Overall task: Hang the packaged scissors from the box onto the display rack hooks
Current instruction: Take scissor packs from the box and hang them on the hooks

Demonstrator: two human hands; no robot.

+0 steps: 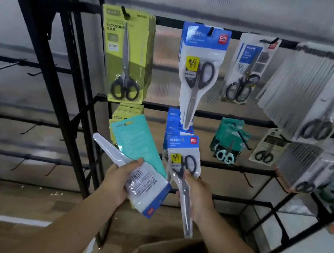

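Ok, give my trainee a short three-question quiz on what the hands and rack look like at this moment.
1. True or false: the right hand holds a blue-topped scissors pack with its header up.
2. What does the left hand grip? A) a cardboard lid B) several packs, one teal C) nothing
3. What colour is the scissors card on the top row's leftmost filled hook?

Key: 1 true; 2 B; 3 yellow-green.
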